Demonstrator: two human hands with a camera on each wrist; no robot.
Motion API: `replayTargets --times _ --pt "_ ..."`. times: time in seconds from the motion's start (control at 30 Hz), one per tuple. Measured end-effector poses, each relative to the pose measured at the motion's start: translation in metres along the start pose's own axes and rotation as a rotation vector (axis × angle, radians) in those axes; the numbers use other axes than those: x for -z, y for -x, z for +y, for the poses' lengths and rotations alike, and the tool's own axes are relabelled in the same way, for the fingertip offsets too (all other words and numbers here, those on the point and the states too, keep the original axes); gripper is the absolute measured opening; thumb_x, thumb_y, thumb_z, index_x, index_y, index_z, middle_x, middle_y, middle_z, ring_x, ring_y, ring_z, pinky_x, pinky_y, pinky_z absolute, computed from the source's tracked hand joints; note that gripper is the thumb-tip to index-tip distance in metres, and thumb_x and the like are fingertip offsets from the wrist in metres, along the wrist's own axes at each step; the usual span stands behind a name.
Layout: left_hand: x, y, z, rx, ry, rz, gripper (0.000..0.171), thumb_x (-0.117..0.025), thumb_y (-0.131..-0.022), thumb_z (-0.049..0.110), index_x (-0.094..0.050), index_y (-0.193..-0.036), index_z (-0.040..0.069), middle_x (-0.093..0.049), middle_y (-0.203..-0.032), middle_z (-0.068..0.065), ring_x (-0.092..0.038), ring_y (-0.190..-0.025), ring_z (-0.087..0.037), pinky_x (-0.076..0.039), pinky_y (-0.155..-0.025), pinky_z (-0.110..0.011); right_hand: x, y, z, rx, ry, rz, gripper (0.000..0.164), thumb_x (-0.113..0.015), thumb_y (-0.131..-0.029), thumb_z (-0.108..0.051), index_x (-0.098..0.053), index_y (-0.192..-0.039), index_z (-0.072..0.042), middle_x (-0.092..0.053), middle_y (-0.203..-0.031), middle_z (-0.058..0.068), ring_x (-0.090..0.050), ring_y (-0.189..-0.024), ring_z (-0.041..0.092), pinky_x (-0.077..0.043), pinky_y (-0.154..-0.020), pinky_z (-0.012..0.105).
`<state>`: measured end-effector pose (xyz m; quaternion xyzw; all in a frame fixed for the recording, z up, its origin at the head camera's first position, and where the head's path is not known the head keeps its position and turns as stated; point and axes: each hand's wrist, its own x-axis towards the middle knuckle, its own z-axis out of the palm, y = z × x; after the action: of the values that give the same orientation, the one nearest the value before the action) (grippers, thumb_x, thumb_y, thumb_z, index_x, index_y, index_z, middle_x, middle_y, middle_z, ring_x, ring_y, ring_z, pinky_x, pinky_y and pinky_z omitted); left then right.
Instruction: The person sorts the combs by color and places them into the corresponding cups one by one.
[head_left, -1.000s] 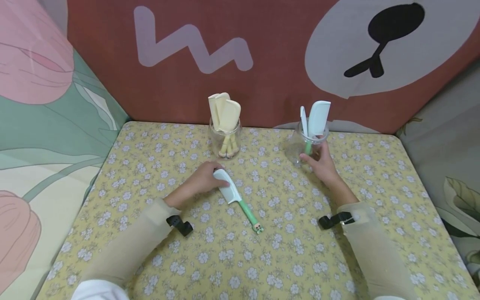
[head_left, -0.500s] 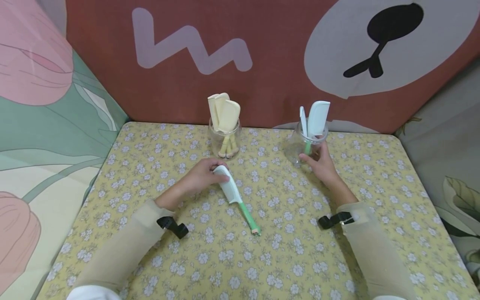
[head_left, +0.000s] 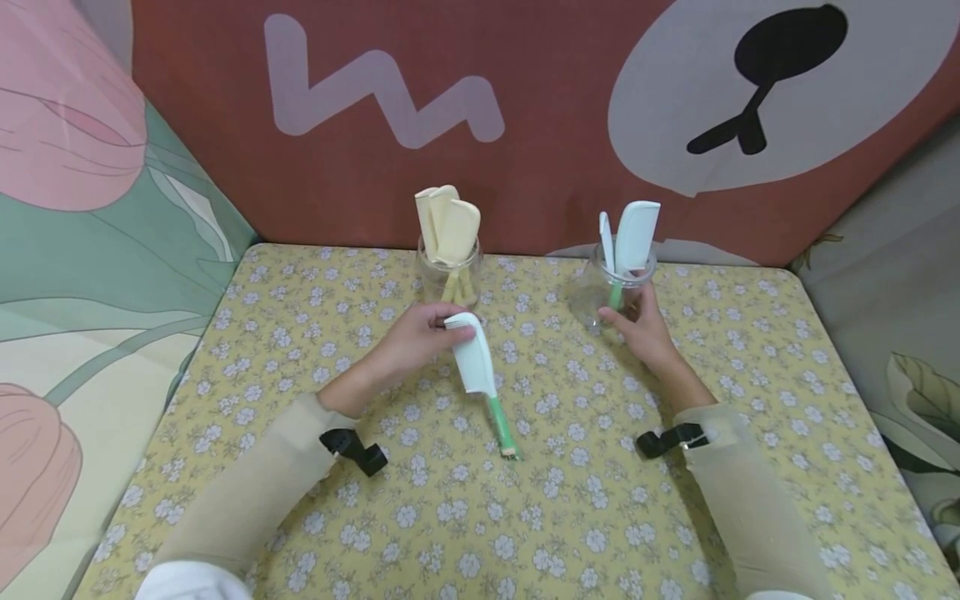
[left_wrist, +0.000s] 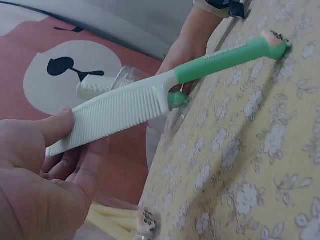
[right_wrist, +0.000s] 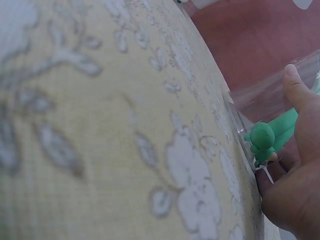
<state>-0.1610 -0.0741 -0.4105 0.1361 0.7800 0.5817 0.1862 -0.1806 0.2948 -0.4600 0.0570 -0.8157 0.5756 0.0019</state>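
Observation:
My left hand (head_left: 416, 340) pinches a white comb (head_left: 474, 362) between thumb and fingers at the far end of its toothed part. Its green handle (left_wrist: 225, 62) slants down toward the table and ends in a small figure, as the left wrist view shows. Around the side of a clear jar (head_left: 588, 304) at the back right, my right hand (head_left: 647, 329) holds with thumb and fingers. White combs (head_left: 637, 235) stand in that jar, heads up; a green figure-shaped handle end (right_wrist: 262, 136) shows near its base in the right wrist view.
Another clear jar (head_left: 429, 287), left of the first, holds several cream combs (head_left: 459, 233) with handles down. The table has a yellow flowered cloth (head_left: 465, 533). A reddish-brown printed backdrop (head_left: 555, 108) rises behind the table's back edge.
My left hand has raised the comb from the table and moved it slightly back and to the right, its handle swinging steeper. My right hand stays at its jar.

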Motion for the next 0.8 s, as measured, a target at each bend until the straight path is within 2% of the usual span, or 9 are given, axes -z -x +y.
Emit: replayTargets --times 0.13,0.27,0.37,0.43,0.67,0.8 --pt "-0.003 -0.001 0.006 -0.028 -0.018 0.019 0.028 -0.07 -0.098 0.015 -0.07 -0.122 0.001 -0.056 -0.147 -0.009 -0.065 -0.109 -0.025 -0.057 -0.088 -0.044 0.0 0.0 -0.002 0.007 -0.007 0.001 0.085 -0.067 -0.099 -0.008 -0.009 -0.162 -0.011 -0.022 -0.164 0.025 -0.025 -0.147 0.048 -0.024 -0.116 0.065" --pt "-0.005 -0.005 0.014 -0.027 0.011 0.028 0.031 -0.07 -0.098 0.014 -0.068 -0.125 -0.001 -0.067 -0.128 -0.015 -0.068 -0.101 -0.025 -0.059 -0.085 -0.042 0.0 0.0 -0.002 0.012 -0.002 0.0 0.085 -0.067 -0.099 -0.007 -0.01 -0.162 -0.009 -0.025 -0.163 0.024 -0.027 -0.146 0.046 -0.026 -0.116 0.064" --pt "-0.006 -0.01 0.021 -0.034 0.05 0.024 0.029 -0.069 -0.098 0.012 -0.068 -0.124 -0.002 -0.071 -0.113 -0.016 -0.069 -0.097 -0.025 -0.06 -0.083 -0.039 -0.001 0.0 -0.002 0.016 0.003 -0.001 0.085 -0.067 -0.099 -0.007 -0.009 -0.162 -0.009 -0.026 -0.162 0.025 -0.029 -0.145 0.046 -0.028 -0.115 0.064" --pt "-0.006 -0.013 0.027 -0.05 0.067 0.017 0.027 -0.069 -0.098 0.01 -0.068 -0.123 -0.003 -0.071 -0.111 -0.016 -0.07 -0.096 -0.025 -0.061 -0.082 -0.037 -0.001 0.0 -0.003 0.018 0.01 0.0 0.085 -0.066 -0.099 -0.007 -0.009 -0.162 -0.008 -0.026 -0.162 0.026 -0.03 -0.144 0.047 -0.028 -0.114 0.065" --pt "-0.008 -0.024 0.059 -0.121 0.068 0.02 0.023 -0.07 -0.097 0.008 -0.07 -0.117 -0.003 -0.071 -0.108 -0.015 -0.072 -0.094 -0.024 -0.062 -0.077 -0.036 0.002 -0.012 0.039 0.024 0.023 0.022 0.088 -0.068 -0.099 -0.013 -0.01 -0.163 -0.026 -0.028 -0.164 0.016 -0.031 -0.146 0.04 -0.029 -0.115 0.062" --pt "-0.01 -0.03 0.077 -0.206 0.041 0.016 0.02 -0.072 -0.096 0.007 -0.071 -0.114 -0.001 -0.071 -0.107 -0.012 -0.072 -0.091 -0.022 -0.061 -0.076 -0.037 0.002 -0.01 0.028 0.009 0.008 0.012 0.089 -0.067 -0.099 -0.008 -0.007 -0.164 -0.019 -0.025 -0.164 0.019 -0.028 -0.148 0.042 -0.026 -0.117 0.062"
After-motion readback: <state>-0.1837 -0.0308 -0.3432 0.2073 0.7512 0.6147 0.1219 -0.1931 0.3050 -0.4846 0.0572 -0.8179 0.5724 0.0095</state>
